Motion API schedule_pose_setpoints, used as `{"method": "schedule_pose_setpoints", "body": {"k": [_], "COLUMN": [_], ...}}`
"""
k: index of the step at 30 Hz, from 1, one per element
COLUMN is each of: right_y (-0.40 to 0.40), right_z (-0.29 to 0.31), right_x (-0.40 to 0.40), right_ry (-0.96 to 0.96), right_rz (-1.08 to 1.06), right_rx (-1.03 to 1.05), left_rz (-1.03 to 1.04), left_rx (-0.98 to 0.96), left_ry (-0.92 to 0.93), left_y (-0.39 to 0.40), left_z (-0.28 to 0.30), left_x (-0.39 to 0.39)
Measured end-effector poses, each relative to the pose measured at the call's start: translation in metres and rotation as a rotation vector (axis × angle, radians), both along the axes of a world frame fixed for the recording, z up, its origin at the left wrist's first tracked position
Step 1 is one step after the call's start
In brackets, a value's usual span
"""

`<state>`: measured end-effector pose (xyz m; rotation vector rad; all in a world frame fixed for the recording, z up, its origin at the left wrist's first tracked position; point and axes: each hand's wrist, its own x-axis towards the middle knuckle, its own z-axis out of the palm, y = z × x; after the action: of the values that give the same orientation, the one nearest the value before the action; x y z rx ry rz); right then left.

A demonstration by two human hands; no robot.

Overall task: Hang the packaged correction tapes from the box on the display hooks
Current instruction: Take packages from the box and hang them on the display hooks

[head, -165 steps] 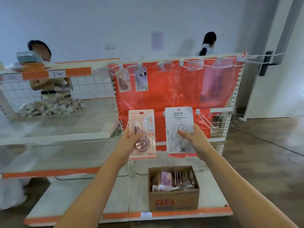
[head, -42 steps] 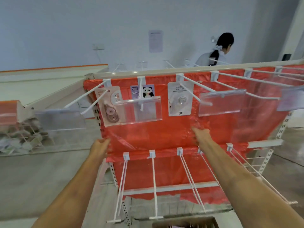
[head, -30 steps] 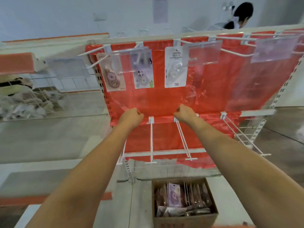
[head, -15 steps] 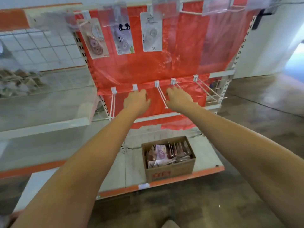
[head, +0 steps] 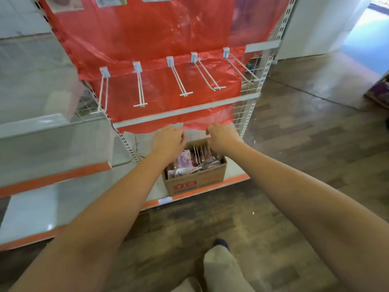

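Head view shows us reaching both arms down toward the cardboard box (head: 194, 178), which we take as our landmark. It sits on the bottom shelf (head: 31, 216) at the shelf's front edge, open at the top, and the packaged correction tapes (head: 185, 162) stand and lie packed inside it, so the stock is easy to lift out from above.

Our left hand (head: 168, 142) hovers just above the box's left rear corner and our right hand (head: 221, 139) just above its right rear corner, a small gap between them. Both have fingers loosely curled and nothing in them; neither touches a packet yet. We judge they are on the way in for the next packets.

Above and behind the box hangs a red plastic sheet (head: 147, 39) over the back panel, its torn lower edge ending just over our knuckles. A row of white display hooks (head: 183, 81) juts forward through it higher up, all of them bare, so packets can slide on from the front. Higher still, at the top edge of the view, the bottoms of three packets (head: 109, 0) already hang.

Below the box, nearer us, we see wood-patterned floor (head: 294, 144) and our trouser leg (head: 221, 268).
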<state>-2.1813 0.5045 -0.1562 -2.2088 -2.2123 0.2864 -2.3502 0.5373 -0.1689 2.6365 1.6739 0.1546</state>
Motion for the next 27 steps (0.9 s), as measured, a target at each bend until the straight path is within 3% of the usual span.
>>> {"method": "schedule_pose_setpoints", "body": {"k": [9, 16, 27], "right_y": [0.036, 0.072, 0.156], "right_z": [-0.13, -0.23, -0.366], "right_x": [0.055, 0.093, 0.084], "right_ry": [0.034, 0.058, 0.111], "right_rz": [-0.072, -0.12, -0.144], "right_rx": [-0.224, -0.343, -0.256], "left_rz": [0.127, 0.224, 0.248], "left_rx": [-0.183, -0.218, -0.179], "left_ry": [0.141, 0.107, 0.053], "left_y": [0.032, 0.065, 0.131], "left_z": [-0.129, -0.223, -0.357], "left_x": [0.026, 0.028, 0.027]}}
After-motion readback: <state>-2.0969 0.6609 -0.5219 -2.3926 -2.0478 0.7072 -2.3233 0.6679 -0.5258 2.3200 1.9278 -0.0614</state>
